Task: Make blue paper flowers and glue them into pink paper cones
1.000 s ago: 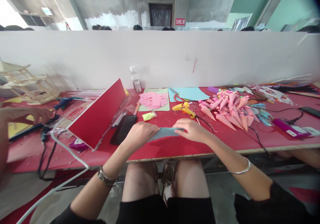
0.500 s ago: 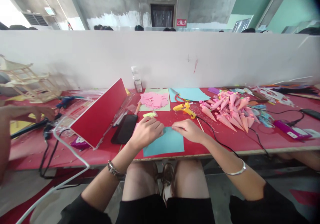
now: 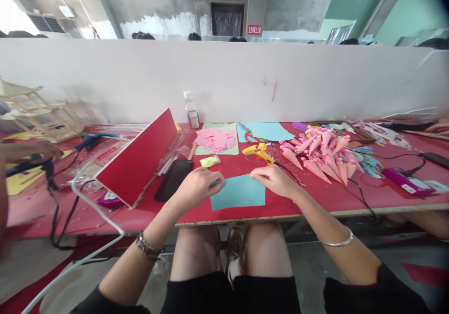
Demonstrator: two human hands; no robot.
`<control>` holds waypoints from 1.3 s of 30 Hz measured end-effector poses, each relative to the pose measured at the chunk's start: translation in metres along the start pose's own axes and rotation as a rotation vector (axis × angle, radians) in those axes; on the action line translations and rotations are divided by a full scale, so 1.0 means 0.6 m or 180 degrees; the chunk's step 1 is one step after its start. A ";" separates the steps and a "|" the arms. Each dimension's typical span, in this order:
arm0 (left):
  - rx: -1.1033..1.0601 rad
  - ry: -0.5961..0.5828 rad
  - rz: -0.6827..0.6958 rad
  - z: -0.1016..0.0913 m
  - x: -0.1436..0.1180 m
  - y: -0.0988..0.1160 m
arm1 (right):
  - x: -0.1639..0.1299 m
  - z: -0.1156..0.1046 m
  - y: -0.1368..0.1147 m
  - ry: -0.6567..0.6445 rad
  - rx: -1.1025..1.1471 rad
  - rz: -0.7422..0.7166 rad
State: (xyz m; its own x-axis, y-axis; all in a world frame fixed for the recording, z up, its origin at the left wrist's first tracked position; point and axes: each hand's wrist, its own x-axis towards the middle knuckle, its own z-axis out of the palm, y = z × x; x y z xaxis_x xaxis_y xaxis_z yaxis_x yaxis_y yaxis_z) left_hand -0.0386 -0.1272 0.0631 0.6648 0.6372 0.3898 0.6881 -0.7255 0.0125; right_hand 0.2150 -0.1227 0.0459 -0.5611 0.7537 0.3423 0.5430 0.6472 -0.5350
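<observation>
Pinching the blue sheet (image 3: 240, 194) at its far corners, left hand (image 3: 199, 182) and right hand (image 3: 272, 180) hold it mostly unrolled, while seemingly finished pink cones (image 3: 324, 152) lie heaped right.

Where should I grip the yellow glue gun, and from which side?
Take the handle, probably from the near right: the glue gun looks to lie flat on its side, handle slanting out toward the right hand. That hand holds the blue sheet, so would need freeing first.
</observation>
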 end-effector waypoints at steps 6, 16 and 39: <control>0.0401 -0.0111 0.0053 0.011 0.012 0.021 | 0.021 0.026 -0.017 0.0404 -0.0990 -0.0634; 0.0336 0.0092 -0.0107 0.009 0.010 0.020 | 0.033 0.054 -0.013 0.0652 -0.1168 -0.0642; 0.0747 0.0147 0.0398 0.015 0.028 0.031 | 0.029 0.040 -0.024 -0.0018 -0.0998 -0.0299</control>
State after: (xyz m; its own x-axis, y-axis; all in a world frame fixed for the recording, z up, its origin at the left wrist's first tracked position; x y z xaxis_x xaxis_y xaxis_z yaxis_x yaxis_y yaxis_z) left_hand -0.0119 -0.1280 0.0616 0.7386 0.5299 0.4167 0.6536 -0.7143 -0.2501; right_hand 0.1820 -0.1217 0.0412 -0.6209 0.6889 0.3742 0.6541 0.7183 -0.2370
